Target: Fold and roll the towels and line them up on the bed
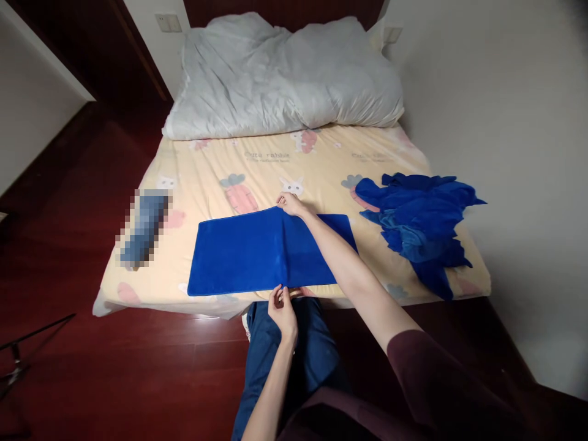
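Observation:
A blue towel (239,254) lies spread out flat on the bed, its long side running across. At the middle of its near edge, my left hand (282,309) pinches the cloth between thumb and fingers. My right hand (291,203) grips the far edge opposite, with the forearm crossing over the towel's right half. Between the two hands a slight ridge runs through the cloth, and the far edge is raised a little there. To the right sits a loose, crumpled pile of blue towels (418,214).
The bed (206,165) has a yellow sheet with carrot and rabbit prints. A bunched white quilt (289,79) lies at its head. On the left a blurred bluish object (146,226) rests near the edge. A thin black stand (18,355) is on the red floor.

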The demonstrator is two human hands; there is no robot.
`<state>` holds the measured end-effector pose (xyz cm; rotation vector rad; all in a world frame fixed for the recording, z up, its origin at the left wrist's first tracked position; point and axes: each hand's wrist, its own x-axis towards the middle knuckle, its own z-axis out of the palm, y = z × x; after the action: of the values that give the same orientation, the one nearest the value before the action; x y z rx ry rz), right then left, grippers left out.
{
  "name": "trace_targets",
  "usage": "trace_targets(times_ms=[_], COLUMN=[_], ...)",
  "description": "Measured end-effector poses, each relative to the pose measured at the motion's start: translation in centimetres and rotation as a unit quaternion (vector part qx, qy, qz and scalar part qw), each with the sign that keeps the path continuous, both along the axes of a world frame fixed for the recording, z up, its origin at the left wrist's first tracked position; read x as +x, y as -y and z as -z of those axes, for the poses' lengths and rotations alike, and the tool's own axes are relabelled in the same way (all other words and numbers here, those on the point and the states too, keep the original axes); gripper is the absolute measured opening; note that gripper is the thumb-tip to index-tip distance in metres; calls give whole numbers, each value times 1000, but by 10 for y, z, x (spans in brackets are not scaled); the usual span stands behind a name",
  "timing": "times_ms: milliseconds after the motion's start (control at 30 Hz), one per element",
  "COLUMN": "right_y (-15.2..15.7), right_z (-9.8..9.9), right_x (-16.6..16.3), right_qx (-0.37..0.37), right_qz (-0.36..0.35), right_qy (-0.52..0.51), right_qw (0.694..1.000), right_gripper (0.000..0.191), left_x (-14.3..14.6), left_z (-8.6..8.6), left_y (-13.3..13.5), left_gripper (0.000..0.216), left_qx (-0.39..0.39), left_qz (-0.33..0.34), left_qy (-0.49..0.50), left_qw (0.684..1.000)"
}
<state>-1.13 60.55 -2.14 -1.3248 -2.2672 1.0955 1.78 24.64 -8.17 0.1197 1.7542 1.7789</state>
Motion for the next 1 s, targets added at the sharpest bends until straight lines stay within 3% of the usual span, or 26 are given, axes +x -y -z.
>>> trace_targets(times_ms=[133,333,433,567,733,867,1000], right_y=[8,33,53,80,116,144,166], right_z=[-34,-116,-159,-209,-256,-279,-289], right_x=[13,58,88,127,169,193,206], right_qx=[0,-23,-14,12,28,45,56], right_qz=[40,94,126,181,197,189,204], right_qy=[-78,-226,-292,-364,-435,-477,-504], right_qw=[996,969,948,913,878,857,837], right_gripper=[10,17,26,43,55,56,51], left_x=[-9,-53,-97,-161,-204,-204,-193], left_z=[-25,-81,-129,-211,-306,-352,-375], left_y=[12,27,20,-7,-48,-60,-55], left_gripper=[42,35,31,27,29,28,29], left_qx=[5,66,89,118,147,140,132], left_qz=[15,12,34,64,138,161,173], left_qy=[-41,-141,-250,-370,-391,-407,-453], left_qw=[999,988,963,919,898,888,865])
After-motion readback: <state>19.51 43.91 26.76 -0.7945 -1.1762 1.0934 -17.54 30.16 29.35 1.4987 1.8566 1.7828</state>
